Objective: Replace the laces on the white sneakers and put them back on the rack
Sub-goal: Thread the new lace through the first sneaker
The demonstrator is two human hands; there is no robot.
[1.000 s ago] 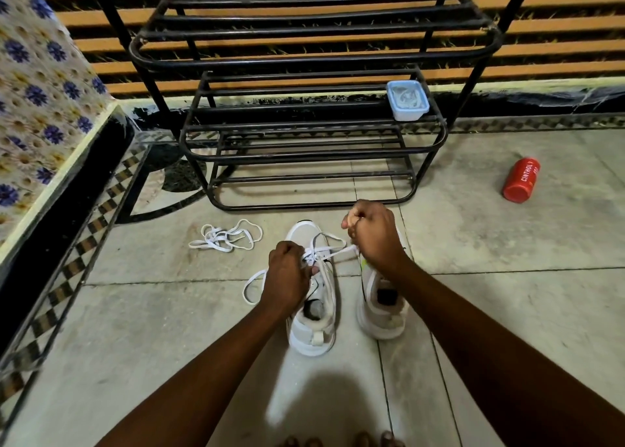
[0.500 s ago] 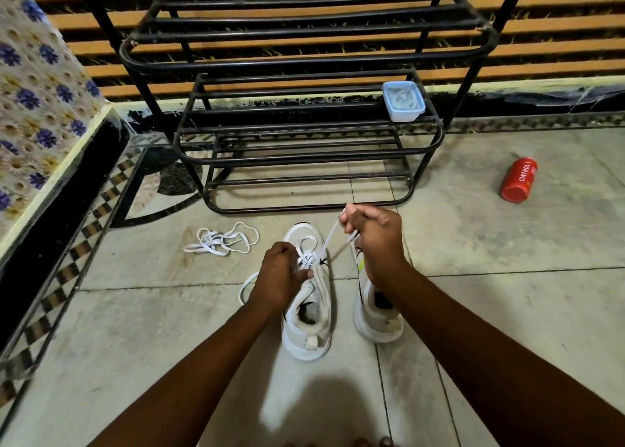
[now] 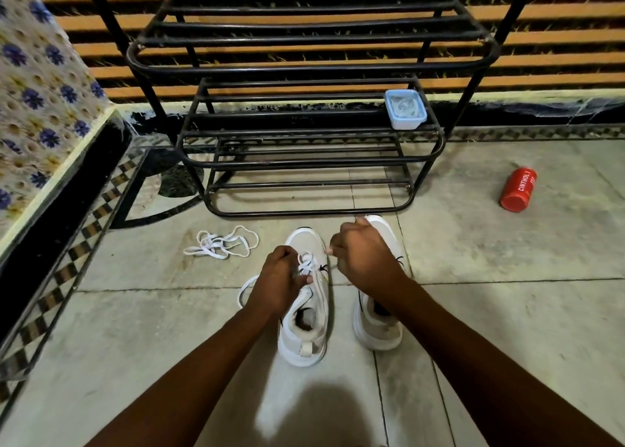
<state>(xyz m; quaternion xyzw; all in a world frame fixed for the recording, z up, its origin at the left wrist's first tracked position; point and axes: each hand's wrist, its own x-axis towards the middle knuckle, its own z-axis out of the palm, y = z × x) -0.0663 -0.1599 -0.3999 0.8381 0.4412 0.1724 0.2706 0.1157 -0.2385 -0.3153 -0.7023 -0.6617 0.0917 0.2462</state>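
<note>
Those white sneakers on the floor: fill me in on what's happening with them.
A person is lacing the left sneaker. The left hand pinches the lace at the eyelets, and the right hand grips the lace's other end. The right sneaker stands beside it. A loose lace lies on the floor in front of the rack, whose shelves hold no shoes.

Two white sneakers (image 3: 304, 314) with black accents and white laces (image 3: 221, 243) are noted at centre frame. A black rack (image 3: 304, 61) is recorded above. A pale blue container (image 3: 405, 109) and a red can (image 3: 518, 189) with white lettering are observed at right. Blue-flowered tiling (image 3: 40, 101) is seen upper left.
</note>
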